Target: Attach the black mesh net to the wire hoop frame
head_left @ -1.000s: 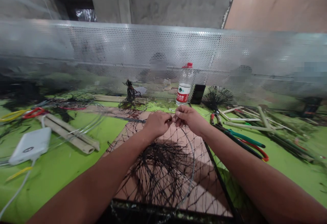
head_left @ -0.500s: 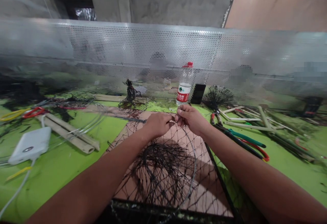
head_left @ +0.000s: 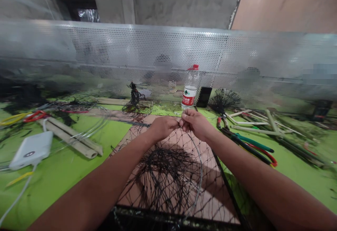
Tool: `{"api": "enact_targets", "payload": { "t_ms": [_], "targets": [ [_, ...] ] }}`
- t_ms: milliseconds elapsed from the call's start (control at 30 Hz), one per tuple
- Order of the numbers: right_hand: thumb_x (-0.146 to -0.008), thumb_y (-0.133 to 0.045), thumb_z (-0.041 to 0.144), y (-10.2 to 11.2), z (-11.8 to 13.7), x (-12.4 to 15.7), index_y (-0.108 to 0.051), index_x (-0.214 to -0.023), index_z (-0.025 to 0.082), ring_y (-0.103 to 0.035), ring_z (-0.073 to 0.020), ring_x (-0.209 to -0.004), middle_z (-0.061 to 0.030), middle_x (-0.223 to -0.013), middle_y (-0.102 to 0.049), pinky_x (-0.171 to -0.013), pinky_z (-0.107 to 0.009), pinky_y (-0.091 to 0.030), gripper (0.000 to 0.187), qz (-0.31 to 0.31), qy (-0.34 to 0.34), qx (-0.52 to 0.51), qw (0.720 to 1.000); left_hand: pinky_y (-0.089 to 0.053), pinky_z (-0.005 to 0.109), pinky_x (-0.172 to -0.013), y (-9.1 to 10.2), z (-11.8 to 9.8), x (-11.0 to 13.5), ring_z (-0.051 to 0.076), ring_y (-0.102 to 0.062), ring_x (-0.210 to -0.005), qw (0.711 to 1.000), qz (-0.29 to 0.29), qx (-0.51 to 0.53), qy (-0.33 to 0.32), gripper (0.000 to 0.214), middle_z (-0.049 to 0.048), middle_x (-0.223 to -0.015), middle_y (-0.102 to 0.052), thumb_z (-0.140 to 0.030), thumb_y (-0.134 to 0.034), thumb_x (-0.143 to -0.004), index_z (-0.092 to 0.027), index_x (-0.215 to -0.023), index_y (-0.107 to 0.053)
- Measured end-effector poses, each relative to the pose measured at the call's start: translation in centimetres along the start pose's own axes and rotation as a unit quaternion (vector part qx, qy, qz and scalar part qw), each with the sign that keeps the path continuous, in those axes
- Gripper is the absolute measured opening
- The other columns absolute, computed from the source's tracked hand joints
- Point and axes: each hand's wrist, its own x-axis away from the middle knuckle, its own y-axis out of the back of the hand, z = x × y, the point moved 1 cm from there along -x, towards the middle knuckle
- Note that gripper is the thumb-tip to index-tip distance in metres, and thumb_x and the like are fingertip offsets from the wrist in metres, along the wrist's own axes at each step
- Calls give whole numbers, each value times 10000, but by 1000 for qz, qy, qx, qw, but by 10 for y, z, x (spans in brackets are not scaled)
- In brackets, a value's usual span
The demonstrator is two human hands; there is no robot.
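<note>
Black net (head_left: 168, 175): left hand (head_left: 162, 127) and right hand (head_left: 196, 124) pinch its far edge, bottle (head_left: 190, 87) near beyond.

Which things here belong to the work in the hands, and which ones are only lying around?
In use: left hand and right hand, both pinching the black net at the wire hoop.
Lying about: water bottle, white power bank, bamboo tubes, pliers, black phone.

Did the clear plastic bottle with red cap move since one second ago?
No. The clear red-capped plastic bottle stands where it was, left of the upright black phone.
</note>
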Motion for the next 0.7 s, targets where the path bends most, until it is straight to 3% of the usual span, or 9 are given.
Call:
{"api": "enact_targets", "payload": {
  "t_ms": [200,433,700],
  "targets": [
    [-740,-593,320,0,-4,-1,-430,-756,196,-541,-88,-434,10,-625,-617,-395,-198,-395,205,26,4,4,1000,-390,222,-666,2,-2,-1,132,-564,-759,999,26,-15,20,280,-6,-793,-653,-344,-409,-866,-217,-788,-646],
    [-709,-615,305,11,-6,-11,-420,-730,196,-487,-62,-395,37,-574,-569,-384,-185,-385,224,-95,44,-36,994,-406,236,-676,10,-12,-1,136,-577,-819,1000,-4,-13,4,261,-11,-893,-664,-304,-414,-852,-264,-871,-671],
    [-671,-562,176,11,-35,-17,-411,-611,190,-418,-72,-318,41,-438,-495,-307,-196,-298,163,-132,-40,5,990,-438,279,-784,6,-10,5,163,-574,-944,998,-61,-30,-4,256,4,-993,-667,-251,-450,-833,-291,-971,-661]
  ]
}}
